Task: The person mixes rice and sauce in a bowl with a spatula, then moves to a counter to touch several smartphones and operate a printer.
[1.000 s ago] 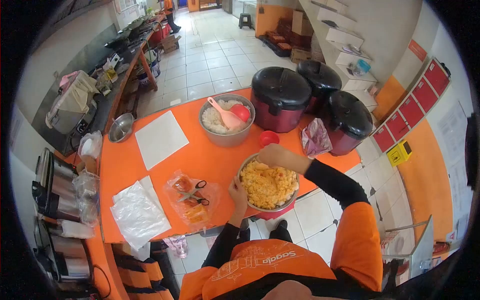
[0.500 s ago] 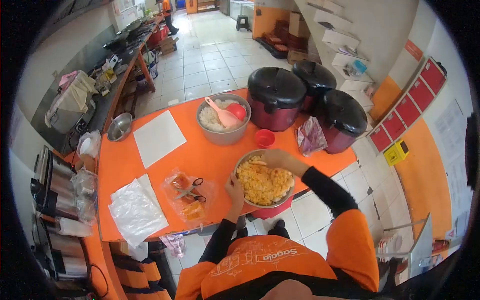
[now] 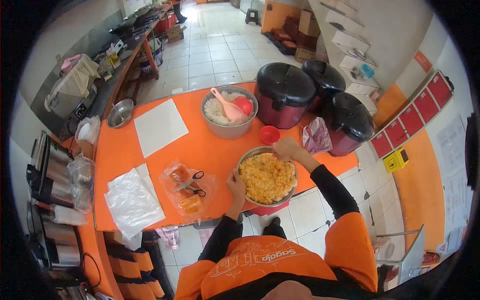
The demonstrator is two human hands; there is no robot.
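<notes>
A person in an orange shirt (image 3: pixel 272 260) is standing at an orange table (image 3: pixel 155 159), working over a metal bowl (image 3: pixel 251 152) heaped with yellow rice (image 3: pixel 266 177). The bowl is sitting at the table's near edge, just in front of the person. The left hand (image 3: pixel 236 186) is bracing its left side, fingers lying close together against the rim; whether they are pinching it, I cannot tell. The right hand (image 3: pixel 287 149) is hovering over the far right rim, fingers curling downward; whether they are gripping a utensil, I cannot tell. A small red cup (image 3: pixel 270 135) is resting just beyond that hand, and a grey pot (image 3: pixel 229 131) of white rice is standing farther back. The step in hand is seemingly mixing the yellow rice. Another stroke would be calling for the right hand to be dipping into the heap while the left is steadying the bowl.
</notes>
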